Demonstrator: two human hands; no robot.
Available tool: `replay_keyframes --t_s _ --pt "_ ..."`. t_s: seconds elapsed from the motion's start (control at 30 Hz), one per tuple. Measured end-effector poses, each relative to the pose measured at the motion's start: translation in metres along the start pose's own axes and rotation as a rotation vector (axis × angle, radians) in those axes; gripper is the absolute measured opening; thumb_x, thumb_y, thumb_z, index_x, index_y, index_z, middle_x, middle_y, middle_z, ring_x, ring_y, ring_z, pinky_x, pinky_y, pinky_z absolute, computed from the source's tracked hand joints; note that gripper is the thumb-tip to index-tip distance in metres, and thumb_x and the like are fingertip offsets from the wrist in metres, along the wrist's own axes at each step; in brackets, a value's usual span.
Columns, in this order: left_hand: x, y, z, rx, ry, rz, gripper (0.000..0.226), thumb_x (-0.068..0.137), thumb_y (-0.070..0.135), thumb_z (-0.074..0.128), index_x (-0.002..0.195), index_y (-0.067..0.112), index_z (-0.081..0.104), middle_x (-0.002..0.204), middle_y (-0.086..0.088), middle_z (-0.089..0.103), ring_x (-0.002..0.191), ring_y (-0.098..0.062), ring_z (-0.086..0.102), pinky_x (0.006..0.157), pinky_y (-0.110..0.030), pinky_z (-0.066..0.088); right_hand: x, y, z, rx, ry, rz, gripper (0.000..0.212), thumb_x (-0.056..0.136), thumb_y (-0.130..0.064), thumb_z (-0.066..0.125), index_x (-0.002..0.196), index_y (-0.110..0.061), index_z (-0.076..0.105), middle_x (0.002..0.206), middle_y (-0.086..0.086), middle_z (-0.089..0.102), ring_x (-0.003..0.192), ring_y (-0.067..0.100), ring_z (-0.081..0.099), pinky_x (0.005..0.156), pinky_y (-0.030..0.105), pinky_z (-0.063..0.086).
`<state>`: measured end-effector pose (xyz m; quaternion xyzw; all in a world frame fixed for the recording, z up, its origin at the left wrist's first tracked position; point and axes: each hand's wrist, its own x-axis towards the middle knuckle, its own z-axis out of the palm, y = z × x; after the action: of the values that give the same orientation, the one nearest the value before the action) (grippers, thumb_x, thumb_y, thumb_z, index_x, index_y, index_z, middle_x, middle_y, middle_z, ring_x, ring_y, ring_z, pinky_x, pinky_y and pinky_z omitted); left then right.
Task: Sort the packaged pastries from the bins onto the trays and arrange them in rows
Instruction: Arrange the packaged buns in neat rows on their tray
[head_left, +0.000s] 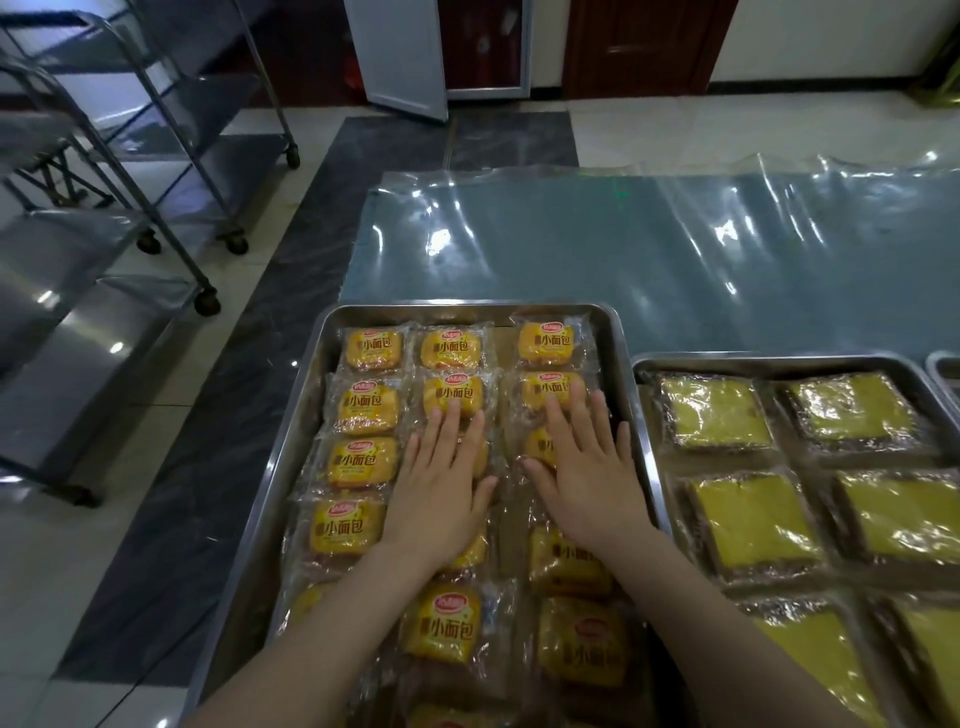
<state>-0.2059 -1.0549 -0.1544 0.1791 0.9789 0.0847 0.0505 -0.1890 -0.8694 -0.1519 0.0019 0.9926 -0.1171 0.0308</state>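
Fingers (451, 421) straight and slightly spread on both hands, gripping nothing: left hand (441, 488) and right hand (584, 473) press flat on the clear-wrapped yellow bread packets (363, 462), probably nudging the middle and right rows straight. Packets lie in three rows on the shiny rectangular steel tray (306, 395), just beside a second steel tray (779, 361) of square yellow-green cakes (748, 519).
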Motion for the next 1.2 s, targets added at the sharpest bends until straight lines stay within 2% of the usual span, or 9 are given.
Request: replay_keyframes --t_s 0.17,0.27,0.5,0.6,0.7,0.8,0.93,1.03,1.2 --pt "-0.045 0.006 0.008 -0.009 -0.041 0.034 0.068 0.086 0.066 0.002 0.136 0.039 -0.035 0.143 0.009 -0.043 0.132 -0.008 -0.039 0.104 -0.033 -0.026 -0.055 -0.006 0.01 0.012 -0.128 -0.035 0.08 0.087 -0.068 0.009 0.144 -0.028 -0.03 0.147 -0.003 -0.043 0.134 0.017 -0.04 0.111 0.044 -0.016" --pt "-0.049 0.007 0.014 0.008 -0.07 0.024 0.069 0.085 0.067 0.005 0.135 0.041 -0.037 0.14 0.007 -0.047 0.13 -0.011 -0.043 0.1 -0.035 -0.03 -0.059 -0.005 0.016 -0.011 -0.196 -0.036 0.084 0.087 -0.071 0.015 0.144 -0.028 -0.029 0.147 -0.002 -0.043 0.133 0.019 -0.042 0.109 0.046 -0.019" --pt "-0.039 0.006 0.011 0.016 -0.067 0.008 0.071 0.089 0.064 0.01 0.137 0.037 -0.035 0.15 -0.002 -0.035 0.131 -0.015 -0.042 0.105 -0.037 -0.025 -0.034 0.005 0.004 -0.161 -0.195 -0.164 0.085 0.078 -0.077 0.0 0.144 -0.03 -0.026 0.147 0.003 -0.043 0.132 0.024 -0.043 0.108 0.053 -0.019" --pt "-0.046 0.008 0.004 -0.005 -0.005 0.025 0.071 0.09 0.062 0.009 0.143 0.032 -0.028 0.15 0.001 -0.034 0.134 -0.011 -0.036 0.108 -0.034 -0.022 -0.042 0.004 -0.004 -0.152 -0.114 -0.129 0.082 0.086 -0.071 0.014 0.145 -0.03 -0.025 0.149 0.002 -0.04 0.136 0.022 -0.037 0.113 0.05 -0.013" --pt "-0.07 0.008 -0.001 -0.065 0.056 0.039 0.07 0.093 0.057 0.015 0.143 0.032 -0.028 0.151 0.006 -0.032 0.137 -0.007 -0.03 0.111 -0.031 -0.017 -0.068 -0.003 -0.01 0.038 -0.054 -0.043 0.08 0.092 -0.058 0.031 0.149 -0.026 -0.016 0.154 -0.003 -0.03 0.14 0.016 -0.029 0.117 0.043 -0.006" --pt "-0.101 0.009 0.005 -0.074 0.037 0.041 0.071 0.092 0.06 0.015 0.142 0.034 -0.028 0.149 0.01 -0.035 0.137 -0.006 -0.03 0.11 -0.031 -0.016 -0.103 -0.006 -0.007 0.204 -0.105 0.025 0.079 0.091 -0.058 0.031 0.15 -0.027 -0.013 0.154 -0.009 -0.027 0.14 0.009 -0.027 0.117 0.037 -0.002" --pt "-0.122 0.013 0.018 -0.02 -0.065 0.085 0.073 0.085 0.071 0.006 0.14 0.039 -0.03 0.147 0.007 -0.041 0.134 -0.011 -0.036 0.108 -0.04 -0.021 -0.131 -0.016 0.012 0.08 -0.224 0.069 0.079 0.095 -0.06 0.024 0.146 -0.024 -0.025 0.151 0.0 -0.036 0.138 0.019 -0.033 0.111 0.039 -0.011" --pt "-0.118 0.015 0.021 0.008 -0.051 0.062 0.075 0.086 0.072 0.011 0.14 0.039 -0.029 0.147 0.003 -0.041 0.135 -0.016 -0.036 0.106 -0.044 -0.024 -0.126 -0.023 0.019 0.041 -0.191 0.094 0.079 0.095 -0.061 0.02 0.144 -0.023 -0.029 0.15 0.007 -0.038 0.136 0.026 -0.035 0.109 0.044 -0.014" --pt "-0.11 0.018 0.018 0.047 -0.039 -0.01 0.081 0.083 0.073 0.013 0.141 0.035 -0.03 0.148 -0.003 -0.038 0.136 -0.02 -0.036 0.105 -0.045 -0.024 -0.106 -0.016 0.014 -0.12 -0.13 -0.024 0.081 0.089 -0.07 0.015 0.145 -0.029 -0.026 0.15 0.007 -0.038 0.137 0.028 -0.035 0.11 0.049 -0.017"
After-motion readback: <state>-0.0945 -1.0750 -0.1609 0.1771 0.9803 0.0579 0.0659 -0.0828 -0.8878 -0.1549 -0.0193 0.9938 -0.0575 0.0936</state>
